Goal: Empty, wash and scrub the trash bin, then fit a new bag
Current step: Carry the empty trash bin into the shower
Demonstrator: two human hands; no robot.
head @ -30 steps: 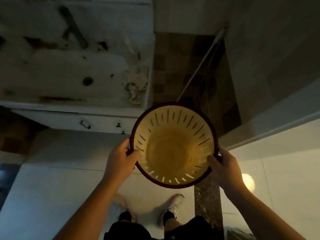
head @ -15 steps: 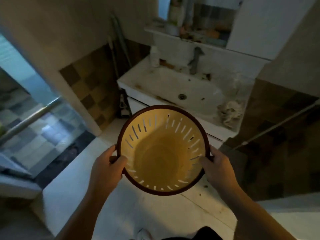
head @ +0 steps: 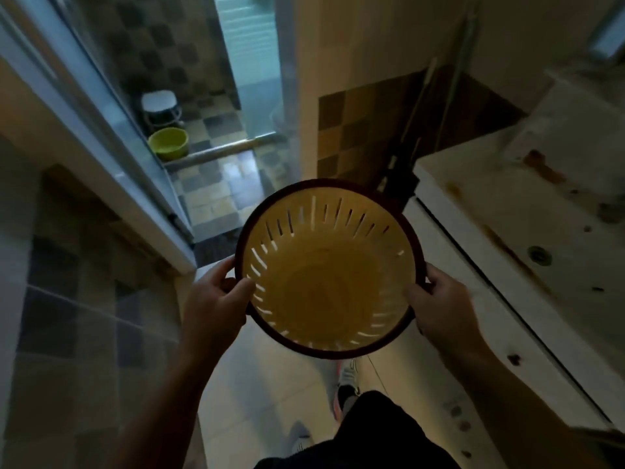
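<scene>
The trash bin (head: 329, 279) was held in the air at its dark rim, the left hand (head: 216, 308) and right hand (head: 438, 308) each clenched on it, beside the sink counter (head: 507, 211). It looked emptied; washing, scrubbing and bagging were judged outstanding.

View has swung left since half a second ago: the sink counter (head: 527, 211), then centred behind the trash bin (head: 329, 269), now lies along the right edge of frame. The glass door (head: 101, 106), formerly at far left, now occupies the upper left and centre, and a green basin (head: 168, 143) and a white stool (head: 160, 106) on the tiled floor beyond it have come into sight. One shoe (head: 346, 384) shows below the bin, where a second ago two were visible.
</scene>
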